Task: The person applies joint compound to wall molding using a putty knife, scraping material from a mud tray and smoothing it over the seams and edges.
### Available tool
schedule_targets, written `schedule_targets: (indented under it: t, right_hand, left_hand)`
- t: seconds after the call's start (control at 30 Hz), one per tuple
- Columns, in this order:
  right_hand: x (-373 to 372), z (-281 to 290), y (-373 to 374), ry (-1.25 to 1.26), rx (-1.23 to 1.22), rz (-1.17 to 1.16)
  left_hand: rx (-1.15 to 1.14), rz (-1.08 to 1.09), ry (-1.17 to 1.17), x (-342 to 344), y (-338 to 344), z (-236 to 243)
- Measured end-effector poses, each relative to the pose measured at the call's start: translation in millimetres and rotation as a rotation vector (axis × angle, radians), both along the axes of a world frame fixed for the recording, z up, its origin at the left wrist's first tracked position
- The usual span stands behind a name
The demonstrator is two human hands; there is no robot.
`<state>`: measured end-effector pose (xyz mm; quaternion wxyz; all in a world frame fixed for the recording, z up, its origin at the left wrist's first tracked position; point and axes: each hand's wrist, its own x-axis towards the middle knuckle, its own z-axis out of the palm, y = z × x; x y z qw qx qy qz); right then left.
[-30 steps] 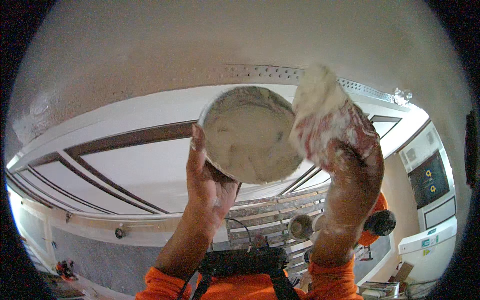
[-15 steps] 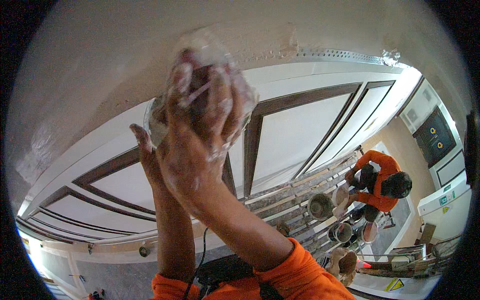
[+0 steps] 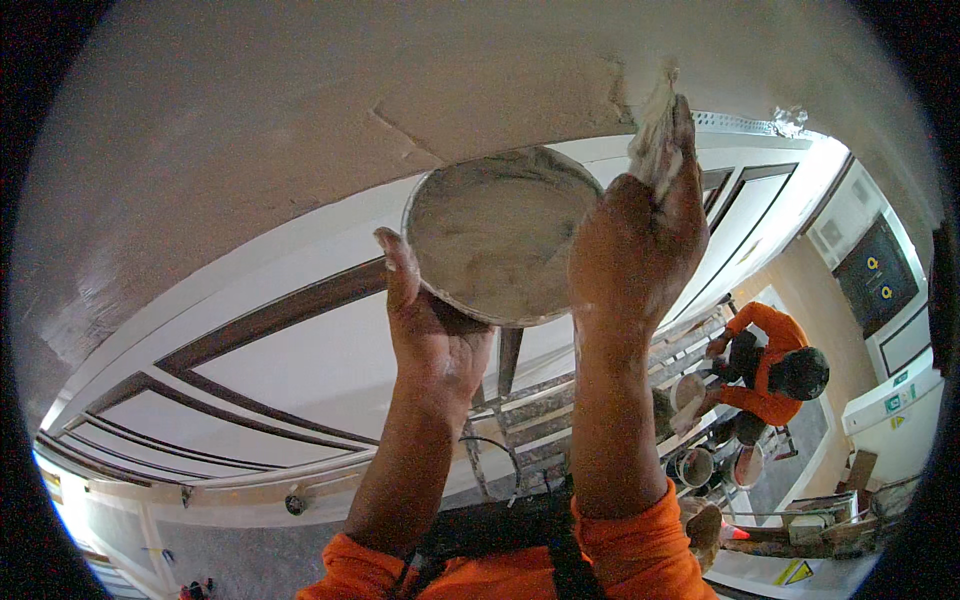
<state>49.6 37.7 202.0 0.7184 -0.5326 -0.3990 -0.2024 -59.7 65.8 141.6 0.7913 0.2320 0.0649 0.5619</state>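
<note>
My left hand (image 3: 435, 350) holds a round bucket (image 3: 496, 228) of smooth grey-beige paste from beneath, thumb up along its rim. At the bucket's right side my right hand (image 3: 636, 240) grips a whitish, paste-caked thing (image 3: 655, 120), perhaps a rag; its exact kind I cannot make out. Above them spreads a plastered surface (image 3: 300, 140) with a rough beige patch and ridges, bordered by a perforated metal strip (image 3: 727, 122). Whether the held thing touches that surface I cannot tell.
Down to the right, a co-worker (image 3: 770, 375) in orange bends over buckets (image 3: 693, 467) on a slatted platform (image 3: 530, 420). White panelling with dark frames (image 3: 290, 370) runs beside me. A dark door (image 3: 875, 275) and a white cabinet (image 3: 890, 410) stand at the right.
Half a second ago my right hand covered the bucket further left; it has moved right beside it, uncovering the paste. The beige patch overhead now shows a fresh ridge.
</note>
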Motion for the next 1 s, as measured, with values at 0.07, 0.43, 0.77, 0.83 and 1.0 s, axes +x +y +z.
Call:
schedule_targets:
  t: [0.07,0.43,0.77,0.83,1.0]
  right_hand:
    - [-5.9,3.8,2.8,-0.011,0.008,0.011]
    - [-160.5,-17.5,1.5,-0.181,-0.088,0.331]
    - [-155.7,-17.6,-25.3,-0.116,-0.104,0.705]
    - [-133.2,-17.5,-32.6,0.148,-0.009,0.966]
    - [-56.3,-42.3,-46.6,0.554,0.303,1.033]
  left_hand:
    - [0.005,0.011,0.006,-5.8,-0.1,1.4]
    - [0.116,0.271,0.017,-124.2,-3.3,-3.2]
    - [0.055,0.321,0.073,-131.5,-17.9,-16.3]
    - [0.030,0.281,0.068,-112.6,-19.3,-20.2]
    - [0.113,0.119,0.155,-25.5,-26.9,-20.9]
